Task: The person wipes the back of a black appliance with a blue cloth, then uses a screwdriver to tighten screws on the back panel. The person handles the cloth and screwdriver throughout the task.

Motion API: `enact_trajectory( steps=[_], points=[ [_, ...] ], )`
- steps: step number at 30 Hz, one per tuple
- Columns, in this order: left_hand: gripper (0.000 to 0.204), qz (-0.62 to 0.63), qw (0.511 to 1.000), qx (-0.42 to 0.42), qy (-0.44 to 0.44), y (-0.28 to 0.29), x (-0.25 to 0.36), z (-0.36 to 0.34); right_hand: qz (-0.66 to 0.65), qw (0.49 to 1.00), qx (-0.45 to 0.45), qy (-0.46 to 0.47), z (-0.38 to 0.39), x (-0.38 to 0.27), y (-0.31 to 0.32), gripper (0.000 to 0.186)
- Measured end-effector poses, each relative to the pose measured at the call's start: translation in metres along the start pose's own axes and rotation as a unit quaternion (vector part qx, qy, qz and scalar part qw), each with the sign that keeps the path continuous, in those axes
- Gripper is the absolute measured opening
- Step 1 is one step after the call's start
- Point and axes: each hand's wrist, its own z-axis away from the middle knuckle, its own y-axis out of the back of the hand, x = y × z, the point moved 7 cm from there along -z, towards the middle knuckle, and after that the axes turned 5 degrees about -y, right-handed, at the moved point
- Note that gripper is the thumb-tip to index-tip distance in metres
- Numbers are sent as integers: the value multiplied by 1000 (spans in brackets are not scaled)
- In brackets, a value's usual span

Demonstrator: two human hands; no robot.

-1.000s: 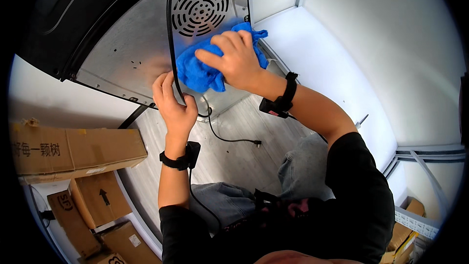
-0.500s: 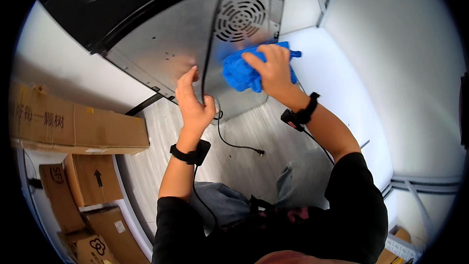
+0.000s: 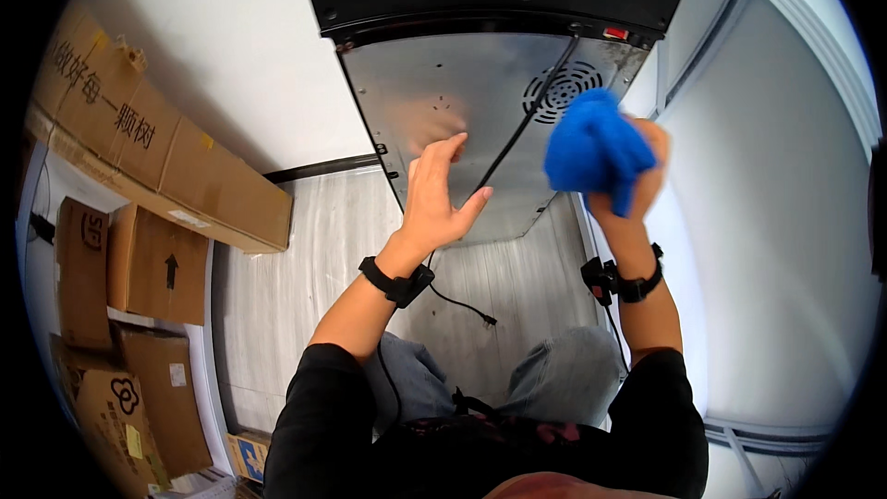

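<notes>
1. Saw a black-topped appliance [image 3: 490, 65] at top centre, metal panel turned toward the lower edge, apparently to put that side within reach.
2. Saw grey floor [image 3: 286, 296] left of and below the centre, evidently bearing the appliance.
3. Noted a long cardboard box [image 3: 162, 139] at upper left, laid lengthwise, perhaps to fit along the wall.
4. Found the right hand [image 3: 651, 166] right of centre, grip closed round blue cloth [image 3: 591, 148]; could not make out exact finger positions for fabric and blur.
5. Saw that cloth bunched just below and right of the round vent [image 3: 562, 88], likely gathered to suit one palm. Could not tell any contact with the panel.
6. Found the left hand [image 3: 434, 199] at centre before the panel, grip well spread, fingers lightly curled, nothing visibly held; perhaps raised for balance. Could not tell any touch on metal or cord.
7. Traced the black cord [image 3: 536, 106] slanting down from upper right past the left thumb, presumably fixed at its top.
8. Spotted its plug [image 3: 490, 321] low at centre, apparently resting there through slack.
</notes>
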Motion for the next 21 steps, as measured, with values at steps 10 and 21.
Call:
enact_trajectory(
  steps=[10, 21],
  points=[
    [59, -55, 969, 241, 24, 81, -42, 3, 39, 975, -64, 211, -50, -159, -87, 42],
    [41, 27, 973, 206, 101, 82, -72, 14, 135, 967, -12, 216, -60, -141, -117, 28]
  ],
)
